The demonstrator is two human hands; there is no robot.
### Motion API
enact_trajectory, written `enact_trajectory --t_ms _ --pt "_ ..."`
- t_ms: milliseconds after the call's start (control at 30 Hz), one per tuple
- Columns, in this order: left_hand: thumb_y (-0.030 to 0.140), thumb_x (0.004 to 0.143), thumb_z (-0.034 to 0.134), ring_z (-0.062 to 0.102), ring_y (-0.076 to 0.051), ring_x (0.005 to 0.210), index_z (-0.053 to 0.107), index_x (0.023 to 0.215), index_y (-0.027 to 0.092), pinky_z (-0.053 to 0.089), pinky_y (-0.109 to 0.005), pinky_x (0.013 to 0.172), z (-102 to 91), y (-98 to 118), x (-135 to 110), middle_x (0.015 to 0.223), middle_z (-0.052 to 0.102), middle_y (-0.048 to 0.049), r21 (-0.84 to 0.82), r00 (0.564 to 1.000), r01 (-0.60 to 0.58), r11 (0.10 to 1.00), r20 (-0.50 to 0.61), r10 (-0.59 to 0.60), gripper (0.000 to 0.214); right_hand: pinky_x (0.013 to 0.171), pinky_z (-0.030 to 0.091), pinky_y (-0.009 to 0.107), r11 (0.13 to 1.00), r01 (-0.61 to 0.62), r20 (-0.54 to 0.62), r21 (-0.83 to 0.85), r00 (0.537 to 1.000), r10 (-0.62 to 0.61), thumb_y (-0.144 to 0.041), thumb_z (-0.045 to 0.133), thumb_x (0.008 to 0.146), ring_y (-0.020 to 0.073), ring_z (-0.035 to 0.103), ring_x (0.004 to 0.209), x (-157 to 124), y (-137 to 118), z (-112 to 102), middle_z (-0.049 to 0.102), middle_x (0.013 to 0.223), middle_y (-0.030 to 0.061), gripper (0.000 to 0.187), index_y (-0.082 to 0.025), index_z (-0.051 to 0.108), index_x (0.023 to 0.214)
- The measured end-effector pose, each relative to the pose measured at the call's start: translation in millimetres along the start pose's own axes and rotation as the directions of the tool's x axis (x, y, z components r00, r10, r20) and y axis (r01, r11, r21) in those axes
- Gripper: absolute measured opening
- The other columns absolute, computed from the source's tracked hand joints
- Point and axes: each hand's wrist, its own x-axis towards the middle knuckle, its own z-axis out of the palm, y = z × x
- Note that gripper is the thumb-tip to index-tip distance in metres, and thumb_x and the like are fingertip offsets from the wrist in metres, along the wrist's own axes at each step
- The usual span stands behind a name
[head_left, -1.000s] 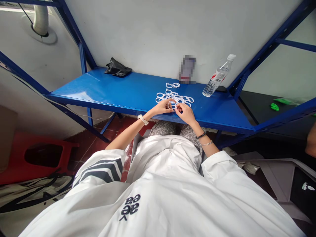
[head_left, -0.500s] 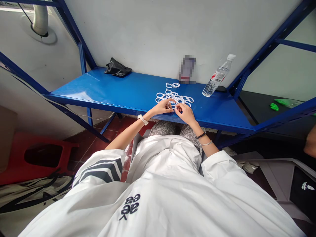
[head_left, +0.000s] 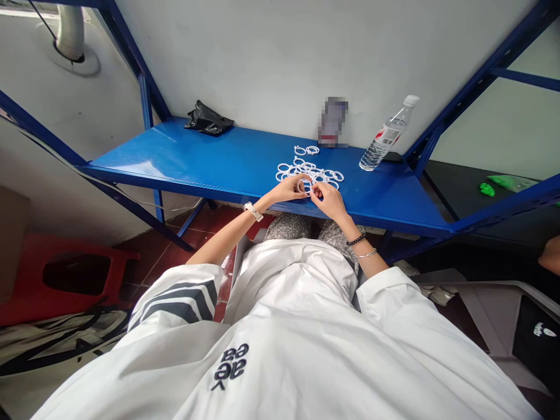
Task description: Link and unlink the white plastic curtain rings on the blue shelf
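Near the table's front edge, my left hand (head_left: 287, 189) pinches a white curtain ring (head_left: 299, 185) between thumb and fingers. My right hand (head_left: 329, 199) has its thumb and fingertips closed at the right side of the same ring. Any small part between those right fingertips is too small to make out. Directly behind my hands lies a loose pile of white rings (head_left: 324, 175), partly hidden by my fingers. A little farther back are a few more rings (head_left: 312, 150) set apart from the pile.
On the blue table (head_left: 210, 160) a crumpled black plastic bag (head_left: 209, 119) lies at the back left. A blurred phone-like object (head_left: 333, 121) leans on the wall, with a water bottle (head_left: 388, 135) to its right. A red stool (head_left: 79, 274) stands at lower left. Another person's hand (head_left: 550, 254) shows at far right.
My hands and the ring stay almost in the same place. The other person's hand at the far right has shifted slightly.
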Motion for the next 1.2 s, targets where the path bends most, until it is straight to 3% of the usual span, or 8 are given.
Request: enact_trajectory --t_ms 1200 --pt "0.053 0.081 0.068 0.049 -0.010 0.059 0.053 0.122 0.014 0.040 -0.023 0.058 0.5 -2.4 1.2 0.072 0.056 0.0020 -0.010 1.000 -0.028 1.000 -0.013 0.028 0.058 0.071 0.045 0.035 0.999 -0.032 -0.001 0.039 0.999 0.032 -0.030 0.051 0.091 0.0222 0.057 0.071 0.4 0.4 0.2 0.059 0.072 0.0026 0.007 -0.023 0.051 0.089"
